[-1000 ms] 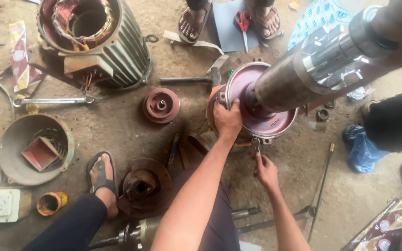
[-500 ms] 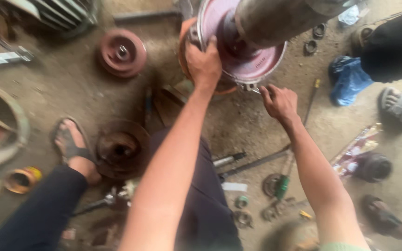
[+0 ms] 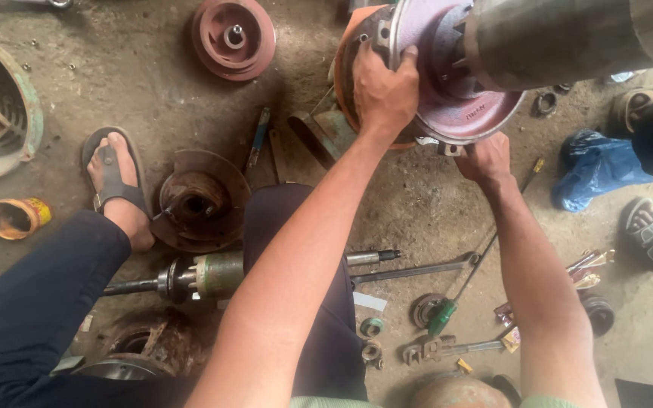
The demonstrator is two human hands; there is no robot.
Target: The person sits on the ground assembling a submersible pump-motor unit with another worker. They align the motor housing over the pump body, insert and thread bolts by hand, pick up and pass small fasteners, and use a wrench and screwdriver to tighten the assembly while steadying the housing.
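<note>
head view: left hand [image 3: 382,89] clasps the pink flange [image 3: 471,113] rim from above; right hand [image 3: 485,160] grips, probably, its underside.

Soft, even daylight fills the scene, bright enough to show grit on the concrete floor [image 3: 432,204]. Shadows are faint and short beside the red disc [image 3: 233,36]. The grey cylinder [image 3: 561,38] above it shows mild sheen. The bottom edge, near the forearms, is blurred.
</note>
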